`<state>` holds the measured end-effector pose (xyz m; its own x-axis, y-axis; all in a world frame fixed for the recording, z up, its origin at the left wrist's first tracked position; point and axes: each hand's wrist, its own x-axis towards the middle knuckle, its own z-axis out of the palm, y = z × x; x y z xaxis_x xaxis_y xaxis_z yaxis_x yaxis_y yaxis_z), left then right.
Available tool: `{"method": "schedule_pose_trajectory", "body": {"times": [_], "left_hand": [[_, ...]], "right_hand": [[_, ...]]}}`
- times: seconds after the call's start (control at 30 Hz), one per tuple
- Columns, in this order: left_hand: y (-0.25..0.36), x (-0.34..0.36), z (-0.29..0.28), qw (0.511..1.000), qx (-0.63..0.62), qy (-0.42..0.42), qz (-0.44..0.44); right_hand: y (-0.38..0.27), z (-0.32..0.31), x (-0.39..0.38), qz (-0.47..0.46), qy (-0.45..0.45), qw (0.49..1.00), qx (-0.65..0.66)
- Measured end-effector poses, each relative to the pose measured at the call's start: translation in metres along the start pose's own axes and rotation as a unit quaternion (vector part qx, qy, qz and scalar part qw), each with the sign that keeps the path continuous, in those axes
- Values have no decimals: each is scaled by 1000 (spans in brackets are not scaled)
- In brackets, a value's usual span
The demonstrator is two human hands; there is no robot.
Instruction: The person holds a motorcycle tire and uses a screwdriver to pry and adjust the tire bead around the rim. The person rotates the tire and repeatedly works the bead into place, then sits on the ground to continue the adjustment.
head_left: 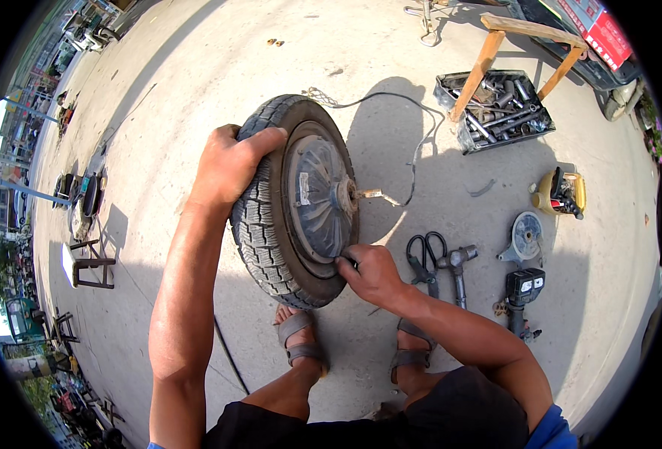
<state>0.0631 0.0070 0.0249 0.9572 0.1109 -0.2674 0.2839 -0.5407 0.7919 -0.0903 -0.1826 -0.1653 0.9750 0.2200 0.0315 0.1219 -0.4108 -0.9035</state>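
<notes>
Wheel [299, 206], far side hidden, left hand [231, 166] gripping it at ten o'clock, right hand [376, 275] at five o'clock, hold unclear

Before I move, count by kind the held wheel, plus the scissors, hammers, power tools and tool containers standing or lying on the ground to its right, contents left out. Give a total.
Wheel: 1
Scissors: 1
Hammer: 1
Power tool: 1
Containers: 2, black crate and yellow container
Total: 6

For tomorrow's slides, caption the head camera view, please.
The left hand grips a treaded wheel while the right hand touches its lower edge, black-handled shears lying nearby.
</notes>
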Motion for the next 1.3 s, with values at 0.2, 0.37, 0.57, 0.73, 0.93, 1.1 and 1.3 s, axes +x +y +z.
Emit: {"method": "schedule_pose_trajectory", "body": {"times": [0.2, 0.37, 0.57, 0.73, 0.93, 1.1, 1.3], "left_hand": [[0, -1, 1, 1000, -6, 6, 3], [-2, 1, 1, 1000, -3, 9, 3], [-3, 2, 1, 1000, 7, 10, 7], [-4, 2, 1, 1000, 13, 13, 2], [-2, -1, 1, 1000, 9, 11, 5], [-2, 0, 1, 1000, 11, 17, 5], [-2, 1, 2, 1000, -9, 6, 6]], "right_hand": [[-1, 0, 2, 2, -7, 1000, -10], [2, 1, 0, 2, -3, 1000, 7], [2, 2, 1, 8, -5, 1000, 4], [1, 1, 0, 13, -6, 1000, 27], [6, 7, -1, 11, 16, 999, 37], [7, 10, -1, 28, 18, 998, 50], [4, 6, 0, 71, 2, 994, 87]]}}
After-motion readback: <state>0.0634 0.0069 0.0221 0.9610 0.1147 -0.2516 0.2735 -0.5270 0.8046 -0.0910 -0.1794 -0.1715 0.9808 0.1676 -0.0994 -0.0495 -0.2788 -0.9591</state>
